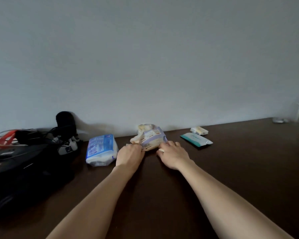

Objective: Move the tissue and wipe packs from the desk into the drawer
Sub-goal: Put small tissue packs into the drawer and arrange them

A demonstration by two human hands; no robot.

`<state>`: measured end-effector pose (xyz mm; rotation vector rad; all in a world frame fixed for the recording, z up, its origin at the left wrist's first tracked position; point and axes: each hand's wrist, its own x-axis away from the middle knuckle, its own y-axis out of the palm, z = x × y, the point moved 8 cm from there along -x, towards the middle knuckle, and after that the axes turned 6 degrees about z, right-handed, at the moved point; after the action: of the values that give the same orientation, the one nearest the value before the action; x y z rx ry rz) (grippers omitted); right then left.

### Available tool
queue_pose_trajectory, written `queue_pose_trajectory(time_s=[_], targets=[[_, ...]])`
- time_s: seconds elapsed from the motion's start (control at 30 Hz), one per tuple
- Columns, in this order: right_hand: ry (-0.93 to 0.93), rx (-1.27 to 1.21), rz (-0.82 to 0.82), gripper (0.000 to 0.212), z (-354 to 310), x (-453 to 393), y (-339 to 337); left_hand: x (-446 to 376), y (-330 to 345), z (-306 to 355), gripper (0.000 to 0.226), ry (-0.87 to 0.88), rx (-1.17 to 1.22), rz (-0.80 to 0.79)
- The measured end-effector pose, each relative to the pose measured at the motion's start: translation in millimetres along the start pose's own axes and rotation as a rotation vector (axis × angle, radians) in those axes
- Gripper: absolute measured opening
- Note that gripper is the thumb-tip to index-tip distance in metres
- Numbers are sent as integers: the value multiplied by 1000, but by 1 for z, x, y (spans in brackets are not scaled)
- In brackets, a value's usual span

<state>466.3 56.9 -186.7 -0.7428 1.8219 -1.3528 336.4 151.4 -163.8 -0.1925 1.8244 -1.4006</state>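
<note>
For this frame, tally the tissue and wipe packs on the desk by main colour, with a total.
Blue and white pack: 1
Lavender and cream pack, between the left hand and right hand: 1
Teal and white pack: 1
Small cream pack: 1
Total: 4

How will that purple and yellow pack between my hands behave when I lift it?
The purple and yellow pack looks crumpled and bulging, so it will probably sag and flex rather than stay stiff. Its glossy wrapper may be slippery. With the left hand and right hand on either side, it seems likely to lift steadily.
</note>
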Motion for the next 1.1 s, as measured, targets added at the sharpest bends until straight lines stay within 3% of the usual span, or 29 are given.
queue_pose_trajectory(time_s=[0.27,0.4,0.7,0.93,1.1], targets=[[-69,-58,84,45,-23,129,-36,123,-82,-7,31,-82,65,14],[-30,-220,190,37,-35,185,-65,185,-120,-13,30,-157,167,21],[-183,-203,291,46,-98,298,-90,311,-205,-47,26,-346,523,244],[-338,-136,675,54,-134,381,-108,381,-261,-63,12,-319,733,418],[-324,-261,861,31,-148,444,-86,440,-263,-54,16,-229,881,306]])
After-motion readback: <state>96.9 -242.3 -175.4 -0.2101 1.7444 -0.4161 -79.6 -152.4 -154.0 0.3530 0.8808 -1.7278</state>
